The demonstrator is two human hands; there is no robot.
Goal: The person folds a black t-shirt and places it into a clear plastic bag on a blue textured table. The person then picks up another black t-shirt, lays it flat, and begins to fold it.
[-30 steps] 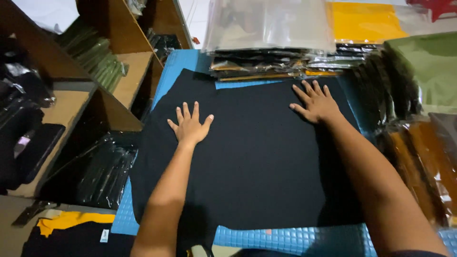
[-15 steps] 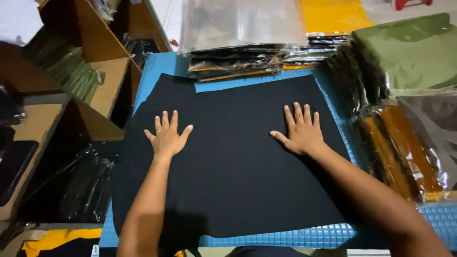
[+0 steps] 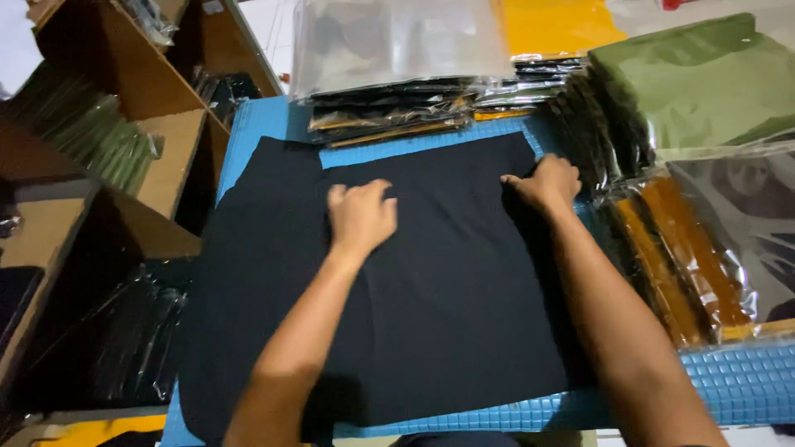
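A black garment (image 3: 447, 281) lies spread flat on a blue textured mat (image 3: 729, 381). My left hand (image 3: 360, 217) rests on the upper middle of the cloth with its fingers curled, pinching the fabric near its top edge. My right hand (image 3: 546, 184) is closed on the garment's upper right corner. Both forearms stretch across the cloth from the near edge.
Stacks of plastic-bagged garments (image 3: 389, 116) lie past the black cloth. Bagged green (image 3: 704, 83), yellow (image 3: 555, 25) and orange-brown clothes (image 3: 687, 257) pile up at the right. Wooden shelves (image 3: 166, 141) with more bagged clothes stand at the left.
Both hands were lying flat with fingers spread on the cloth. They have slid toward its far edge and closed on the fabric, the right one at the corner.
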